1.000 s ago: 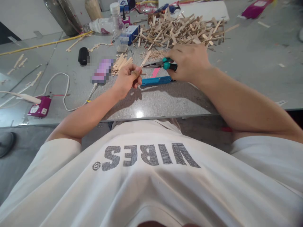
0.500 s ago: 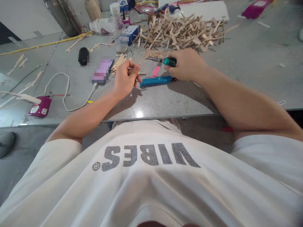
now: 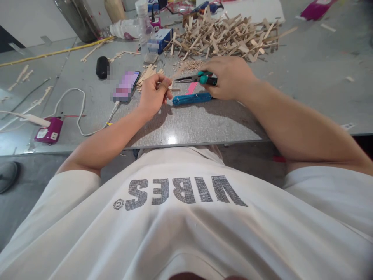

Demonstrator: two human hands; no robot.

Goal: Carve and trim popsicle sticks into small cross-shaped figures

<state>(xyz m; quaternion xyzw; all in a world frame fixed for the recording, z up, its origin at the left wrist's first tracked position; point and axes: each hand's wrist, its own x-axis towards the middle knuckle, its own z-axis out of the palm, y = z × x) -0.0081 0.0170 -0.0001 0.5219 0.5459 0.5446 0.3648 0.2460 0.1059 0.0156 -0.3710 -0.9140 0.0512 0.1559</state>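
Note:
Pinched in my left hand (image 3: pixel 154 95) is a thin wooden stick (image 3: pixel 175 90), its end sticking out to the right past the fingertips. My right hand (image 3: pixel 231 77) grips needle-nose pliers (image 3: pixel 188 79) with green and black handles. Their jaws point left, slightly parted, close above the stick, with nothing clearly between them. A blue box-cutter-like tool (image 3: pixel 191 98) lies on the table below both hands. Between it and the pliers a flat pink piece (image 3: pixel 192 88) shows in part. Small wood chips (image 3: pixel 189 65) are scattered just beyond the pliers.
A large heap of wooden sticks (image 3: pixel 224 37) spreads at the back, with a smaller bundle (image 3: pixel 148 74) beside my left hand. A phone (image 3: pixel 126 86) on a white cable (image 3: pixel 83 107), a black case (image 3: pixel 102 67), a clear bottle (image 3: pixel 147 39) and a blue box (image 3: pixel 163 40) stand left.
The pliers have come left and nearer to me with my right hand, and their jaws have parted. My left hand stays nearly in place with the stick.

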